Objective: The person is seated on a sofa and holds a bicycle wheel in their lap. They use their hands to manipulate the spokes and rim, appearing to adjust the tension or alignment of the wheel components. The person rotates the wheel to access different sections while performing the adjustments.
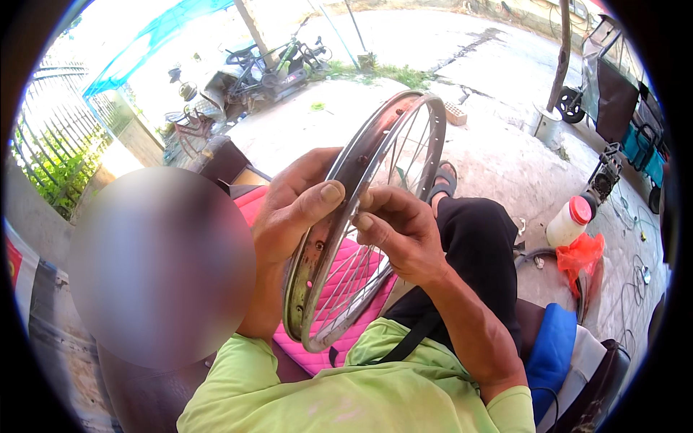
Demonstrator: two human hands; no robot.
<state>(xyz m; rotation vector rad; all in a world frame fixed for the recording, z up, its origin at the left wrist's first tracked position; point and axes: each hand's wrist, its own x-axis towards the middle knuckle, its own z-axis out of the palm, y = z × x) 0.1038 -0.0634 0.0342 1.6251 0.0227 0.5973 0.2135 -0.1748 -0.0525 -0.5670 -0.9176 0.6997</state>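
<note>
A bare bicycle wheel [315,252], without a tyre, is held upright and tilted in front of my chest. Its worn metal rim shows rusty patches and a row of holes, and thin spokes [345,292] run inside it. My left hand [299,206] grips the rim from the left, thumb pressed on the outer channel and fingers behind it. On the other side, my right hand [404,234] is closed in a pinch against the rim's inner edge, level with the left thumb. Whatever lies between its fingertips is too small to make out.
Pink quilted cloth [263,206] lies beneath the wheel. To the right are a white jar [567,225] with a red lid, an orange-red plastic bag [580,256] and blue cloth [551,339]. Bicycles [285,65] lean far back; a cart [613,86] stands far right.
</note>
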